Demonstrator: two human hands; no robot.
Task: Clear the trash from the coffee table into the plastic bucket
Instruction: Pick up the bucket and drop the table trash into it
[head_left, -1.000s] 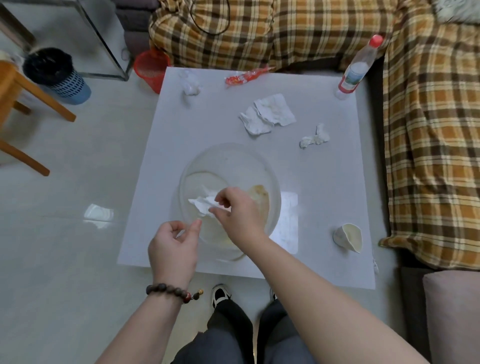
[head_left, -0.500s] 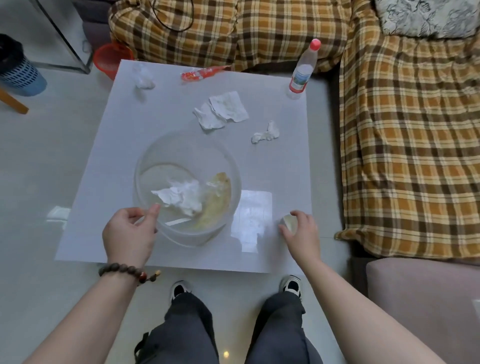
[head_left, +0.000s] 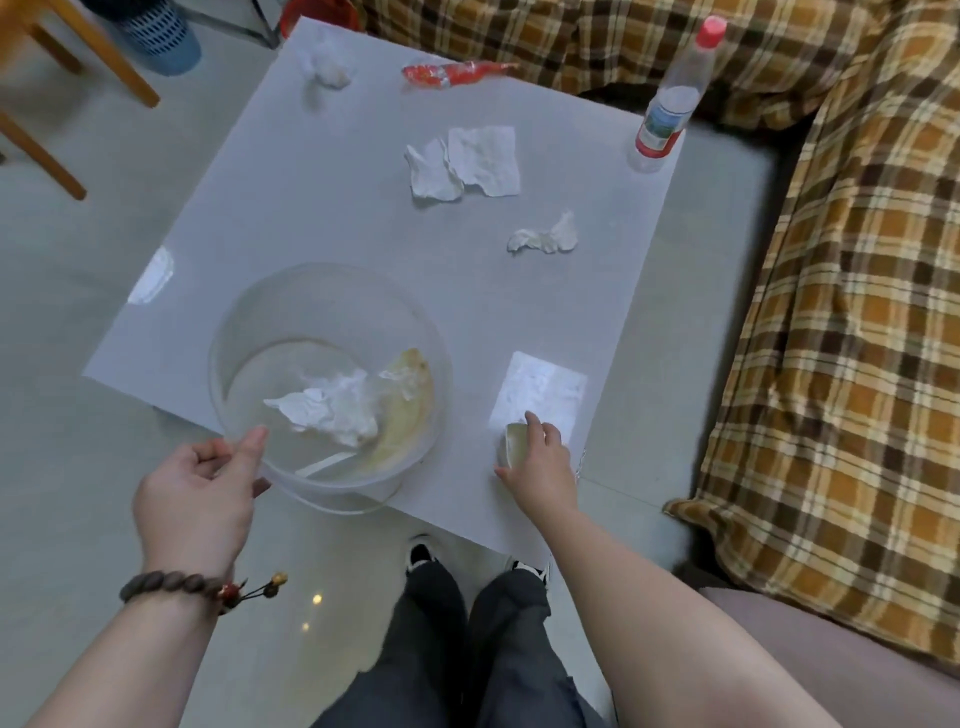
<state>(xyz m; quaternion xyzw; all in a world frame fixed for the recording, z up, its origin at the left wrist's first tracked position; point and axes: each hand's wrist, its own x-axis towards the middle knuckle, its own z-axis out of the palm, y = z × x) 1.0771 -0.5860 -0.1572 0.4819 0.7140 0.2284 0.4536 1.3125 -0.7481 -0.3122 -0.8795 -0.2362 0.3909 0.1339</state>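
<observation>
Right hand (head_left: 540, 460) wrapped around small paper cup (head_left: 511, 441) at lower centre-right of frame, on coffee table (head_left: 322, 218) near its front edge. Left hand (head_left: 200, 493) pinched rim of clear plastic bucket (head_left: 332, 322) at lower centre-left; tissue and peel already inside. Bucket overhung table's front edge. Risk: one-handed pinch could tip it off if pulled. Cup looked thin; hard squeeze might crush it, spill any dregs. Tissues, red wrapper (head_left: 457, 75) and bottle (head_left: 670, 104) remained in upper half of frame.
</observation>
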